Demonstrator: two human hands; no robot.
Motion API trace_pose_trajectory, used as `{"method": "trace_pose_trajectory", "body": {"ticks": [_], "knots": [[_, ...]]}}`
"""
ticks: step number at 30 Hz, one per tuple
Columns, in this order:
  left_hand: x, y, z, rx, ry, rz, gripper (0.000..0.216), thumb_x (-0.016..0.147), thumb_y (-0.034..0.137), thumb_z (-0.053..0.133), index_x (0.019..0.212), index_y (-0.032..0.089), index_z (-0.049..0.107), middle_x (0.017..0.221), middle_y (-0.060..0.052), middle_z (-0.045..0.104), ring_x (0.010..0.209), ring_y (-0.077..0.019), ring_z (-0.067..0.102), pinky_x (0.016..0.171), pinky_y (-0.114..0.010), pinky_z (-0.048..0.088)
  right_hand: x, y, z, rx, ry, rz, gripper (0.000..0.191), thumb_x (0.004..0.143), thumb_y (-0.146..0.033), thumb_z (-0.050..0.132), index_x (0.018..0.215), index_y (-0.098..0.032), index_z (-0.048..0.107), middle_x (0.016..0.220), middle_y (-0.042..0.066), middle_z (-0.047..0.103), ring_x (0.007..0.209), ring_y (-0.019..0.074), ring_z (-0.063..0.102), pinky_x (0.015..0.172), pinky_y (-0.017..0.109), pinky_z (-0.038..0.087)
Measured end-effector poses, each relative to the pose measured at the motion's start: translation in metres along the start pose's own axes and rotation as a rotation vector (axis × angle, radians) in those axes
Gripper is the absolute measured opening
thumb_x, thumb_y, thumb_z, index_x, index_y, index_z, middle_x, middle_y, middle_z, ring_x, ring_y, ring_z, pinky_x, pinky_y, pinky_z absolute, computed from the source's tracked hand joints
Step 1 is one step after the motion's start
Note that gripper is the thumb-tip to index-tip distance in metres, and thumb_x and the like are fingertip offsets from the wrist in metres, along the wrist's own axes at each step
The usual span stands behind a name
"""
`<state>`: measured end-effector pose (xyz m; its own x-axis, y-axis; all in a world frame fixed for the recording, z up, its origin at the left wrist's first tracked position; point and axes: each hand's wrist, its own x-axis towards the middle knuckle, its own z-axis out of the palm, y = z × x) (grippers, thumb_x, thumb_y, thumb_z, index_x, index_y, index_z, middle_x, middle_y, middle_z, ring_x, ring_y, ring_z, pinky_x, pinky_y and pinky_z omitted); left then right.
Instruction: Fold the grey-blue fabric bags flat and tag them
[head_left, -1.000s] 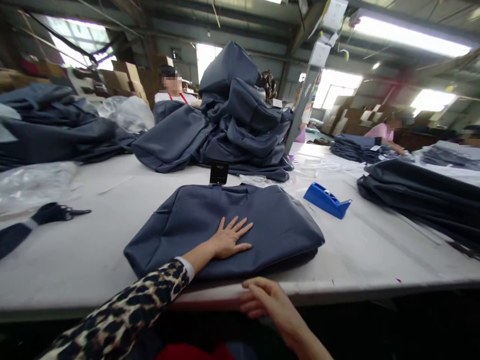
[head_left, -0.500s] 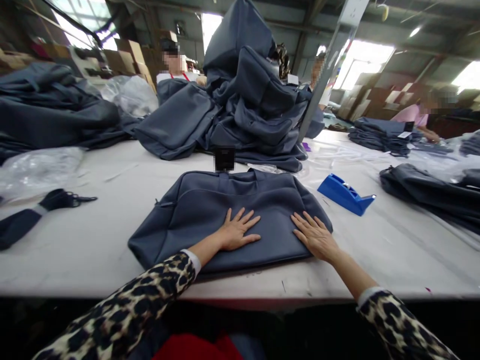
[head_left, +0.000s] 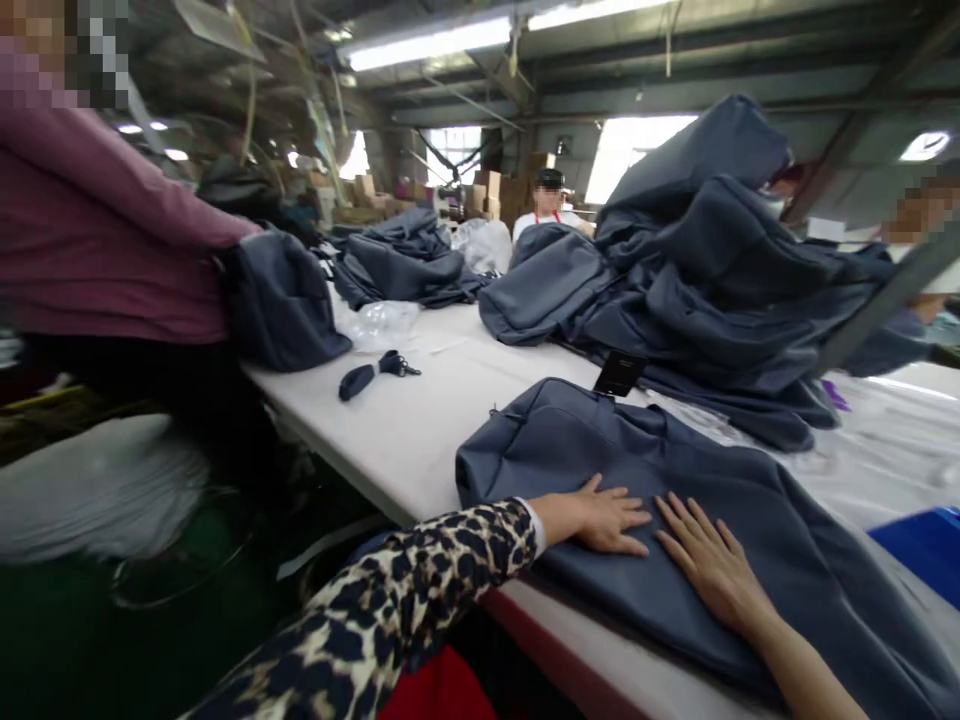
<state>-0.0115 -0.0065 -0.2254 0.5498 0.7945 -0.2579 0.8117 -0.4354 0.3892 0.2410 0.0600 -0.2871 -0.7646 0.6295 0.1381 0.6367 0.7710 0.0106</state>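
A dark blue bag (head_left: 720, 480) lies flat on the white table (head_left: 420, 440) in front of me, with a black tag (head_left: 621, 374) at its top edge. My left hand (head_left: 609, 517) rests flat on the bag's front, fingers spread. Close beside it, my right hand (head_left: 709, 560) also lies flat on the bag, its fingers stretched out. Neither hand grips anything. A bundled dark strap (head_left: 371, 375) with a metal hook lies on the table beyond the bag's left end.
A tall heap of blue bags (head_left: 697, 250) stands behind. At left, a person in a pink top (head_left: 112, 210) holds another blue bag (head_left: 281, 300). Clear plastic (head_left: 386, 325) lies near the strap. A blue tape dispenser (head_left: 922, 550) is at the right edge.
The view has swung left, bringing the person in pink into sight. My right hand has moved along the bag closer to my left hand. Both hands stay flat on the bag.
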Motion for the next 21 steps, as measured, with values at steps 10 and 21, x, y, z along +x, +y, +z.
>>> {"method": "trace_pose_trajectory", "body": {"ticks": [10, 21], "knots": [[-0.092, -0.071, -0.008, -0.084, 0.224, -0.056, 0.069, 0.091, 0.058, 0.048, 0.150, 0.023, 0.037, 0.159, -0.009, 0.028, 0.151, -0.0293, 0.010, 0.118, -0.057, -0.004, -0.007, 0.018, 0.019, -0.015, 0.016, 0.022, 0.063, 0.092, -0.052, 0.020, 0.143, -0.029, 0.050, 0.157, 0.004, 0.033, 0.147, 0.0312, 0.020, 0.114, 0.059, 0.023], [-0.123, -0.060, -0.030, -0.579, 0.674, -0.017, 0.027, 0.093, 0.032, 0.057, 0.104, 0.012, 0.072, 0.103, -0.007, 0.074, 0.099, -0.0182, 0.067, 0.092, -0.025, 0.048, 0.069, -0.155, -0.071, 0.306, -0.168, -0.252, 0.081, 0.080, -0.056, 0.062, 0.151, -0.024, 0.037, 0.154, 0.012, 0.037, 0.139, 0.0342, 0.039, 0.108, 0.055, 0.040]]}}
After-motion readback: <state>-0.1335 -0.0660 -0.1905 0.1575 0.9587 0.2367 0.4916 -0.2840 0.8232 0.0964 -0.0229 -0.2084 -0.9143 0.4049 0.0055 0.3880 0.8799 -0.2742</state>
